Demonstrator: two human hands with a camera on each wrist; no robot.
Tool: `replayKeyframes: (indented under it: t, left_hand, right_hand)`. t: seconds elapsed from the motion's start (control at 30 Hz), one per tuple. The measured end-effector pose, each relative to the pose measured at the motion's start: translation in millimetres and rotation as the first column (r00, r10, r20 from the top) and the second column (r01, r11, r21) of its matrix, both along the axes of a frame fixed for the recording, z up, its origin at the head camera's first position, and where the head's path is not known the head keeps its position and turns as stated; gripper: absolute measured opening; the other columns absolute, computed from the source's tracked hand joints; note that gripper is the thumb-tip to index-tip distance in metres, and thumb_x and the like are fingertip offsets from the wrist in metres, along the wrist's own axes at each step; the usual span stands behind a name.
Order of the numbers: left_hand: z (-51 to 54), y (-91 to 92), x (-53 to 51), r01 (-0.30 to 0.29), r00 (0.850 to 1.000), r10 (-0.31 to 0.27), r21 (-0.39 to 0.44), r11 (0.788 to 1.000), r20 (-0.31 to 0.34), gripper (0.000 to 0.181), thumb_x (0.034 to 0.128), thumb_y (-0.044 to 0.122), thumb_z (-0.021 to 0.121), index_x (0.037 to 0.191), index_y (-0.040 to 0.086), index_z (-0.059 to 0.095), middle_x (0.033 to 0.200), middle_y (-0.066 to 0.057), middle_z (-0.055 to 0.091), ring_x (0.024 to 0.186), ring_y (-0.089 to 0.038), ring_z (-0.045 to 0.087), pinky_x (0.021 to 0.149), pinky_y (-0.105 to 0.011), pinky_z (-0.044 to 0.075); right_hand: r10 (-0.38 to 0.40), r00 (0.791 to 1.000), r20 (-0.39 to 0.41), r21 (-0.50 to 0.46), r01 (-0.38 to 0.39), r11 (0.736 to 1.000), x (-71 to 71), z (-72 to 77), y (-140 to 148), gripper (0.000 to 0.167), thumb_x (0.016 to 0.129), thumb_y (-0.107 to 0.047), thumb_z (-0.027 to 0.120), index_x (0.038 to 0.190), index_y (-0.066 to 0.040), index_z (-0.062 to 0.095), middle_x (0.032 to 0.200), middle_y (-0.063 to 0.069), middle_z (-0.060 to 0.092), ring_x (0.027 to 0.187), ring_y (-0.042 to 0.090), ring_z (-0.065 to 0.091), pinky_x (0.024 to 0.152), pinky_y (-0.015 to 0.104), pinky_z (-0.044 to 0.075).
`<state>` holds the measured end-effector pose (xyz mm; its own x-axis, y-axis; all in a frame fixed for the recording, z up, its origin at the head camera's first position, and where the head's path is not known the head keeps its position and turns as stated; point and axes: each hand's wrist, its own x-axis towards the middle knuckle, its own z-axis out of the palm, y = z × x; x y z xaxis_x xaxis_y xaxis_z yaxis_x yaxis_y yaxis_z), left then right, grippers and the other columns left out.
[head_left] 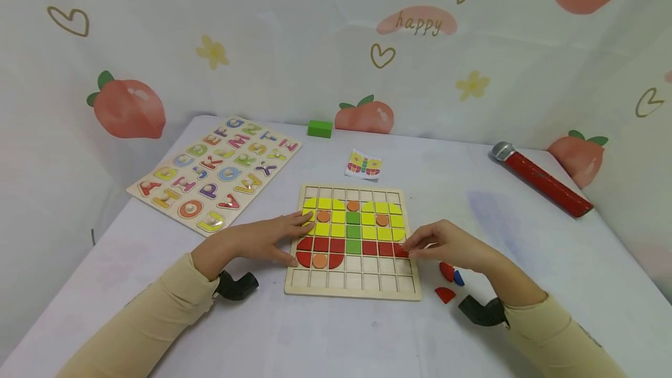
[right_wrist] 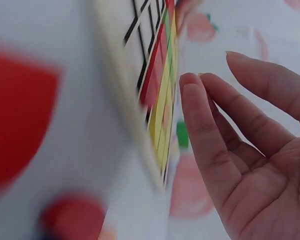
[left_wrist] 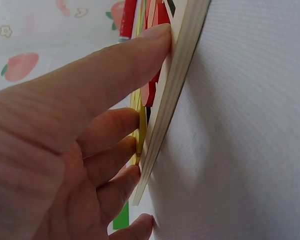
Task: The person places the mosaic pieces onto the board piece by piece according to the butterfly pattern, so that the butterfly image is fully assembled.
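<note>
A wooden grid board (head_left: 357,282) lies in the middle of the table with yellow, green, orange and red tiles in a butterfly-like pattern. My left hand (head_left: 259,240) rests along its left edge, thumb touching the rim near the red tiles and fingers by the yellow ones (left_wrist: 141,131). At the right side of the board, my right hand (head_left: 457,248) has its fingertips by the end red tile (head_left: 400,250) of the red row. The right wrist view shows nothing between the fingers of that hand (right_wrist: 255,165). Bare cells lie below that row.
Loose red quarter-round tiles (head_left: 445,294) and a blue tile (head_left: 459,277) lie right of the board. A pattern card (head_left: 364,164) and a green block (head_left: 319,129) are behind it. An alphabet puzzle board (head_left: 210,226) lies back left, a red microphone (head_left: 546,182) back right.
</note>
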<state>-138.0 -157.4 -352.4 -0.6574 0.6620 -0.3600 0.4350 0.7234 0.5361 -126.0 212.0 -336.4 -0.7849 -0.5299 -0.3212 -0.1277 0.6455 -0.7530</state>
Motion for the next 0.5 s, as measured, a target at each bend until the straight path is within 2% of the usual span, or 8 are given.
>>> replayKeyframes:
  t: [0.2,0.33,0.5]
  left_hand:
    - [2.7,0.1,0.7,0.008,1.0,-0.008,0.012,1.0,0.001,0.075,0.085,0.033,0.067,0.147,0.016,0.028,0.158,-0.001,0.013,0.146,-0.027,0.005,0.116,-0.048,0.017]
    - [3.5,0.3,0.7,0.023,1.0,-0.023,0.021,1.0,-0.007,0.074,0.0855,0.032,0.066,0.147,0.015,0.028,0.158,-0.002,0.013,0.146,-0.027,0.005,0.116,-0.048,0.017]
    - [3.4,-0.6,1.1,0.029,0.999,-0.029,0.023,0.999,-0.014,0.074,0.0858,0.032,0.066,0.147,0.014,0.029,0.158,-0.004,0.014,0.146,-0.029,0.006,0.116,-0.049,0.017]
  right_hand:
    - [-0.12,0.993,0.0,0.015,0.12,0.993,15.1,-7.5,40.3,0.028,0.084,-0.018,0.068,0.103,0.002,0.066,0.098,0.011,0.067,0.08,0.013,0.059,0.069,0.021,0.053]
    - [-0.214,0.977,0.007,0.028,0.214,0.976,27.1,-17.2,61.7,0.032,0.081,-0.02,0.071,0.103,0.001,0.064,0.093,0.008,0.066,0.077,0.009,0.058,0.067,0.02,0.052]
    - [-0.268,0.963,-0.003,0.026,0.268,0.963,34.2,-27.5,74.3,0.036,0.079,-0.02,0.073,0.105,0.003,0.062,0.086,0.006,0.061,0.074,0.009,0.056,0.064,0.02,0.052]
